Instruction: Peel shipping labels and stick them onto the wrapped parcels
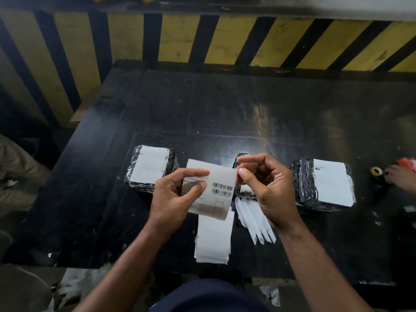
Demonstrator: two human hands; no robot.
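Both hands held a label [216, 188] above the table [225, 113]; the left hand [174, 194] gripped it, the right hand [267, 185] pinched its edge.

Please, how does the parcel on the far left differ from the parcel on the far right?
The left parcel looks smaller than the right parcel. The left parcel's label shows no print from here; the right parcel's label has a small dark mark at its top corner. The left parcel lies close to the left hand; the right parcel lies clear of both hands. Both are wrapped in shiny film and already labelled.
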